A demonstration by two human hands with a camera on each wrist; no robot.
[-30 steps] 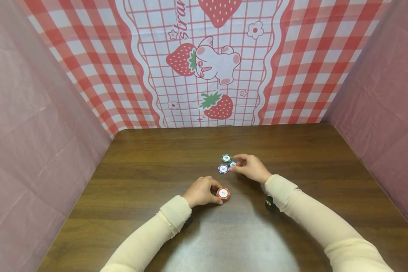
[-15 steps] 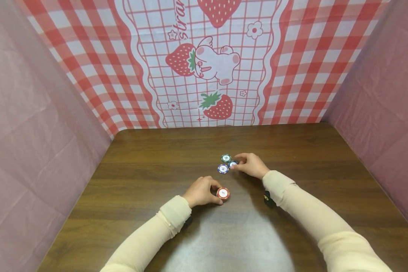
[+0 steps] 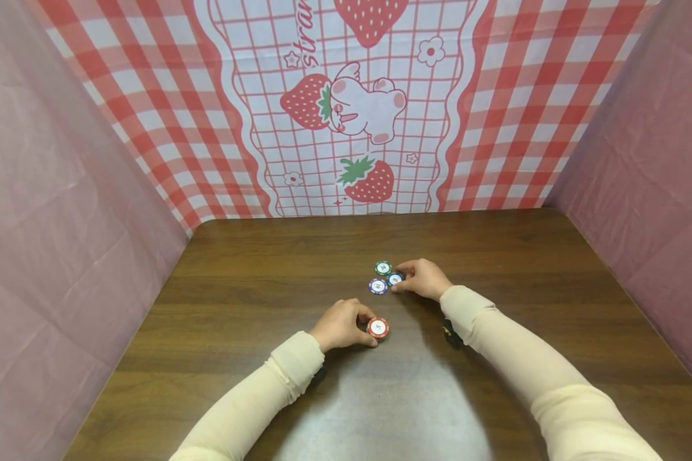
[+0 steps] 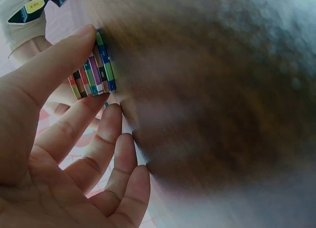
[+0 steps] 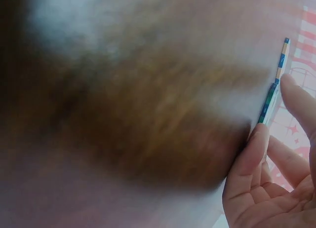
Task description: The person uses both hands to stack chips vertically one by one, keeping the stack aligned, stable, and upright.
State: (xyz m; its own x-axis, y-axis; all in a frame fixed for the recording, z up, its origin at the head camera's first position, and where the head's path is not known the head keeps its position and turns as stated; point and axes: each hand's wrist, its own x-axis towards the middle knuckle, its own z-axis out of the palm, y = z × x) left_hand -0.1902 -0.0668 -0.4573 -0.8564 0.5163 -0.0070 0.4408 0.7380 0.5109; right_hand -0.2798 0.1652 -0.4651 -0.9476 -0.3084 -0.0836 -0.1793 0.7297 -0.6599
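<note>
My left hand (image 3: 343,324) grips a short stack of poker chips (image 3: 378,328) between thumb and fingers, a red chip face up on top. In the left wrist view the stack's (image 4: 94,70) striped, many-coloured edges show between thumb and forefinger. Farther back, my right hand (image 3: 425,280) pinches a dark blue poker chip (image 3: 395,280) at its right side, low at the table. That chip touches or nearly touches a green chip (image 3: 383,268) and a blue-and-white chip (image 3: 377,286), both lying flat. In the right wrist view, two chip edges (image 5: 268,103) appear near the thumb and fingertips.
The brown wooden table (image 3: 254,269) reaches back to a red-and-white checked cloth (image 3: 167,96) with strawberry prints. Pink fabric (image 3: 640,160) hangs at both sides. Dark wrist-worn devices (image 3: 452,334) sit under the cream sleeves.
My right hand and forearm have shifted slightly left, and more of the dark blue chip's face shows between the fingers. The left hand and its stack hold still.
</note>
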